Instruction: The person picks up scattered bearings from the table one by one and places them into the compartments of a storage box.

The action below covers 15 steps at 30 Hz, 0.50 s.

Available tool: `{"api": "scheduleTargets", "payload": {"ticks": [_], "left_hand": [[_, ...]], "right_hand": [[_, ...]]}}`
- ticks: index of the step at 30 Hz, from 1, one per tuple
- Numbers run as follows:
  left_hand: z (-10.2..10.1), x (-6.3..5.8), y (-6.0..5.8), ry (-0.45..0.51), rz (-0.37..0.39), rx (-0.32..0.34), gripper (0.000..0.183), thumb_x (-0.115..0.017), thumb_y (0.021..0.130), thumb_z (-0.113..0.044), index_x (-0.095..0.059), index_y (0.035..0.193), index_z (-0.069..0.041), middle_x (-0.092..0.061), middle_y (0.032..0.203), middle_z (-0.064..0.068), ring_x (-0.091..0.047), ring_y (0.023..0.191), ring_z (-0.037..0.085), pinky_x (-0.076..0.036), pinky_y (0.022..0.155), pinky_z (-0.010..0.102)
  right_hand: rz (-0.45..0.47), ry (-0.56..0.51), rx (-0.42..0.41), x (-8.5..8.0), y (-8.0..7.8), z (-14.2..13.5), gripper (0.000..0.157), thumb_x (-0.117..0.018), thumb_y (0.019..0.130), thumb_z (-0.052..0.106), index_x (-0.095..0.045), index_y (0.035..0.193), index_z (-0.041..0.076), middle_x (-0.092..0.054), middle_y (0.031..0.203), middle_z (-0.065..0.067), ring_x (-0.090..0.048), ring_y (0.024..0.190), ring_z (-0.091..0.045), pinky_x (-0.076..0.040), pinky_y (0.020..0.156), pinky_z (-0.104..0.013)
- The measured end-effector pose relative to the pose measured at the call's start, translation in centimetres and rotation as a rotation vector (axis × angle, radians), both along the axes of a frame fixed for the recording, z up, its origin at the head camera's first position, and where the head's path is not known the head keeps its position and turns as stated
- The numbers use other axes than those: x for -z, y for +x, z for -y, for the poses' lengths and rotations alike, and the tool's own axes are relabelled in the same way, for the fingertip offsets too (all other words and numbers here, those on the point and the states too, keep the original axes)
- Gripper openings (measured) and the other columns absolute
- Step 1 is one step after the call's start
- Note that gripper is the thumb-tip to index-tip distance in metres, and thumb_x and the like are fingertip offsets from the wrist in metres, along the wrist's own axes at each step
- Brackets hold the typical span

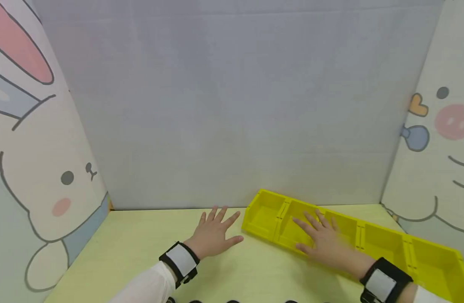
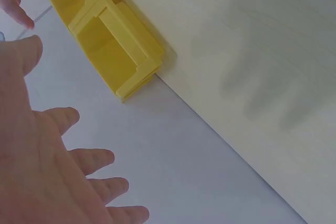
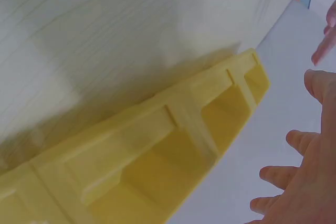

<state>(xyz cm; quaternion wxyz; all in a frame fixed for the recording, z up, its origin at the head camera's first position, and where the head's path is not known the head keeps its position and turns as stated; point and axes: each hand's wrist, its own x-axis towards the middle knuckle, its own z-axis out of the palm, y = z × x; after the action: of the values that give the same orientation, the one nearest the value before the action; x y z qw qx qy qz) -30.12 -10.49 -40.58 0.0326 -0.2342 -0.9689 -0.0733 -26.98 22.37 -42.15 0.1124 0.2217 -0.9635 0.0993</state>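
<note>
A row of joined yellow bins (image 1: pixel 264 212) stands slantwise at the back right of the table, its compartments facing up. My left hand (image 1: pixel 211 237) hovers over the table left of the bins, fingers spread and nothing in it. In the left wrist view the palm of the left hand (image 2: pixel 47 166) shows bare, with the yellow bins (image 2: pixel 113 51) beyond it. Over the middle compartments my right hand (image 1: pixel 326 244) is held with fingers spread, slightly blurred. The right wrist view shows the right hand (image 3: pixel 310 166) holding nothing, beside the yellow bins (image 3: pixel 157 171).
The pale wooden table (image 1: pixel 141 235) meets a grey-white back wall (image 1: pixel 232 105). Side panels carry cartoon animals, a rabbit (image 1: pixel 46 181) on the left and another figure (image 1: pixel 436 168) on the right. Several dark rounded edges (image 1: pixel 233 301) peek in at the bottom of the head view.
</note>
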Motion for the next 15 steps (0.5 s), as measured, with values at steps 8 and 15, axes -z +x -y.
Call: {"api": "scheduleTargets", "payload": {"ticks": [8,15], "left_hand": [[-4.0,0.0,-5.0,0.084,0.107,0.009,0.074,-0.047,0.093,-0.053,-0.022,0.152,-0.016,-0.021,0.154,0.020,-0.017,0.142,0.039,-0.020,0.115,0.053],[-6.8,1.5,-7.4,0.197,0.156,-0.023,0.077,-0.055,0.094,-0.038,-0.018,0.150,0.000,-0.026,0.153,0.017,-0.028,0.140,0.030,-0.026,0.116,0.041]], "right_hand": [[0.095,0.043,0.247,-1.9,2.4,-9.4,0.075,-0.044,0.090,0.064,-0.030,0.148,0.018,-0.025,0.149,-0.027,-0.014,0.132,-0.057,-0.010,0.092,-0.083],[0.186,0.117,0.473,0.2,4.4,-16.8,0.087,-0.038,0.089,0.068,-0.033,0.141,-0.002,-0.027,0.136,-0.043,-0.019,0.119,-0.068,-0.016,0.091,-0.081]]}}
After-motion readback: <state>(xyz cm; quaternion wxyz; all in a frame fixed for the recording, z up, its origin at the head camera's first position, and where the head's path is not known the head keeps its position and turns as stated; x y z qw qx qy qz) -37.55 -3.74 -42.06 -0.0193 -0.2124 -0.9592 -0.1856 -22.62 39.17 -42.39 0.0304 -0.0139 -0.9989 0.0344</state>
